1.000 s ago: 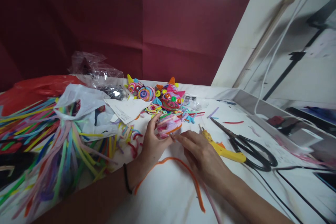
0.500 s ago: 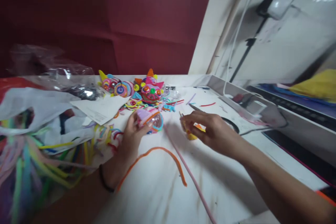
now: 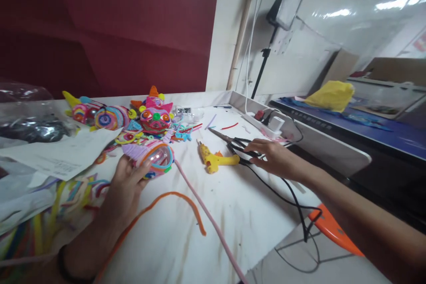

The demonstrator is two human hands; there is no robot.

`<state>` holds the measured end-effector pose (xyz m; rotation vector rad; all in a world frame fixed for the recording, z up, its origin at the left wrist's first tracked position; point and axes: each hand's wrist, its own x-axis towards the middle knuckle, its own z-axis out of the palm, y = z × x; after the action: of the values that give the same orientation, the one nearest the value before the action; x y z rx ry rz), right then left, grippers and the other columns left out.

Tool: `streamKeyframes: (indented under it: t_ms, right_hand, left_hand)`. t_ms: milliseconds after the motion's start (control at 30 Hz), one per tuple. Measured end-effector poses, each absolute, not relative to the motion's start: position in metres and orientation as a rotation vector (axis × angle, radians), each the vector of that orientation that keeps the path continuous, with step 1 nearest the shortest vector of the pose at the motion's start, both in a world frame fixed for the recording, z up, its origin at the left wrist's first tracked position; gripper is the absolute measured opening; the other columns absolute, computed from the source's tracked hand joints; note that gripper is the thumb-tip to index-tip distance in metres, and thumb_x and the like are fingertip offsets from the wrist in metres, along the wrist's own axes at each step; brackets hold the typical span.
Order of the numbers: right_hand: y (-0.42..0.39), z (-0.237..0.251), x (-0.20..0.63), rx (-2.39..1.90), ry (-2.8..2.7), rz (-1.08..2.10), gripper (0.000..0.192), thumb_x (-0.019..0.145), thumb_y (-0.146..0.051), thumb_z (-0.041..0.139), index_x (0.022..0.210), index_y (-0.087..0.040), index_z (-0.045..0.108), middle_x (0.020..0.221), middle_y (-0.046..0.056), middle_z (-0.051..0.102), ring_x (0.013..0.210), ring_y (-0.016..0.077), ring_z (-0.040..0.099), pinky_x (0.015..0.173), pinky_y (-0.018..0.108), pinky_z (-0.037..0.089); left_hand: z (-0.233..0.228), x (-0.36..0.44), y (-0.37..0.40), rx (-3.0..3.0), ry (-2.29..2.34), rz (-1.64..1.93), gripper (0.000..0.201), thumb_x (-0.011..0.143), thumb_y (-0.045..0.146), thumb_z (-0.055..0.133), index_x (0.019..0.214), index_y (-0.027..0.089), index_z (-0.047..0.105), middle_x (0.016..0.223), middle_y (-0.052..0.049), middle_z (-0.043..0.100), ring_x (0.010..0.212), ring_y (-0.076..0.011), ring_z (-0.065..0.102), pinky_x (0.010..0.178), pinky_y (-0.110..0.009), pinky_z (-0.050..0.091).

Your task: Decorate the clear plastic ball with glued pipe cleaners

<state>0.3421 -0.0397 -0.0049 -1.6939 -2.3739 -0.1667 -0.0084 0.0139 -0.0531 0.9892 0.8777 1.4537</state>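
Observation:
My left hand (image 3: 124, 184) grips a clear plastic ball wrapped in coloured pipe cleaners (image 3: 155, 158), resting on the white table (image 3: 233, 199). A pink pipe cleaner (image 3: 206, 213) trails from the ball toward the table's front edge. My right hand (image 3: 274, 157) lies on the handles of the black scissors (image 3: 233, 142) at the right side of the table, fingers curled over them. A yellow glue gun (image 3: 214, 159) lies between the ball and the scissors. An orange pipe cleaner (image 3: 173, 204) curves below my left hand.
Finished pipe-cleaner figures (image 3: 153, 115) stand at the back against a dark red wall. Loose pipe cleaners (image 3: 49, 213), plastic bags and a paper sheet (image 3: 63, 153) crowd the left. A power strip (image 3: 266, 124) and black cable (image 3: 293, 199) lie at right. A yellow bag (image 3: 331, 95) sits on a blue surface beyond.
My right hand left the ball, passed over the yellow glue gun and moved right onto the scissors. The view swung to the right. My left hand kept hold of the ball.

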Motion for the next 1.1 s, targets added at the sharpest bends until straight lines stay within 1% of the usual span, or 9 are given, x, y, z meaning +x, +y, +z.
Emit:
streamKeyframes:
  t_ms: [67,167,233,367,633,700,833,967,1100]
  right_hand:
    - [-0.033,-0.017,0.332,-1.624,-2.428,-0.166,0.041,0.080,-0.010,0.060,0.120,-0.017,0.067,0.123,0.014,0.070,0.115,0.0276,0.065,0.096,0.043,0.053]
    - [-0.019,-0.035,0.314,-1.496,-2.526,-0.143,0.053,0.074,-0.005,0.061,0.126,-0.017,0.064,0.124,0.015,0.070,0.116,0.0281,0.065,0.097,0.043,0.053]
    - [-0.008,-0.046,0.306,-1.430,-2.561,-0.146,0.051,0.076,-0.004,0.059,0.126,-0.015,0.063,0.119,0.017,0.072,0.107,0.0289,0.069,0.092,0.044,0.055]
    - [0.010,-0.061,0.300,-1.340,-2.593,-0.180,0.042,0.083,-0.010,0.055,0.124,-0.012,0.062,0.105,0.019,0.074,0.090,0.0306,0.073,0.079,0.046,0.057]
    - [0.020,-0.068,0.298,-1.273,-2.535,-0.267,0.032,0.086,-0.017,0.051,0.115,-0.014,0.063,0.092,0.015,0.068,0.077,0.0284,0.067,0.070,0.043,0.054]
    - [0.023,-0.060,0.292,-1.329,-2.444,-0.125,0.032,0.083,-0.019,0.051,0.112,-0.015,0.065,0.090,0.014,0.068,0.076,0.0281,0.066,0.070,0.043,0.053]
    - [0.033,-0.031,0.268,-1.414,-1.829,0.486,0.025,0.068,-0.021,0.062,0.093,-0.021,0.067,0.086,0.006,0.065,0.070,0.0221,0.060,0.067,0.036,0.047]
    - [0.049,-0.005,0.234,-1.413,-1.561,0.673,0.011,0.068,-0.029,0.062,0.077,-0.022,0.061,0.062,-0.004,0.054,0.054,0.0152,0.048,0.051,0.028,0.038]
    - [0.060,0.008,0.203,-1.260,-1.354,0.877,0.016,0.068,-0.034,0.064,0.068,-0.020,0.055,0.057,-0.004,0.051,0.053,0.0134,0.048,0.049,0.027,0.038]
  left_hand:
    - [-0.052,-0.008,0.012,0.989,0.881,1.440,0.059,0.066,0.031,0.084,0.120,0.027,0.061,0.129,-0.004,0.065,0.120,-0.0267,0.061,0.078,-0.027,0.060]
    - [-0.048,-0.007,0.007,0.983,0.912,1.420,0.060,0.063,0.032,0.084,0.118,0.023,0.060,0.125,-0.007,0.067,0.115,-0.0273,0.064,0.077,-0.028,0.059]
    - [-0.046,-0.006,0.003,0.975,0.943,1.403,0.060,0.062,0.032,0.084,0.116,0.022,0.060,0.119,-0.007,0.070,0.110,-0.0271,0.067,0.081,-0.031,0.058]
    - [-0.048,-0.006,0.002,0.994,0.906,1.404,0.056,0.063,0.030,0.082,0.114,0.021,0.060,0.118,-0.008,0.071,0.110,-0.0273,0.067,0.090,-0.036,0.056]
    - [-0.068,-0.013,0.010,1.079,0.739,1.425,0.045,0.075,0.027,0.077,0.117,0.022,0.061,0.122,-0.008,0.071,0.115,-0.0289,0.065,0.098,-0.041,0.053]
    - [-0.065,-0.012,0.013,1.039,0.741,1.450,0.050,0.071,0.028,0.080,0.117,0.022,0.062,0.119,-0.008,0.072,0.112,-0.0293,0.067,0.097,-0.041,0.053]
    - [-0.052,-0.010,0.018,0.973,0.740,1.512,0.056,0.064,0.030,0.084,0.116,0.020,0.064,0.120,-0.011,0.072,0.111,-0.0316,0.068,0.098,-0.045,0.053]
    - [-0.043,-0.014,0.023,0.989,0.770,1.491,0.053,0.069,0.031,0.082,0.117,0.021,0.062,0.124,-0.010,0.070,0.115,-0.0311,0.066,0.096,-0.044,0.054]
    - [-0.043,-0.022,0.031,1.029,0.769,1.456,0.054,0.074,0.032,0.079,0.122,0.023,0.058,0.129,-0.010,0.067,0.118,-0.0306,0.064,0.096,-0.043,0.054]
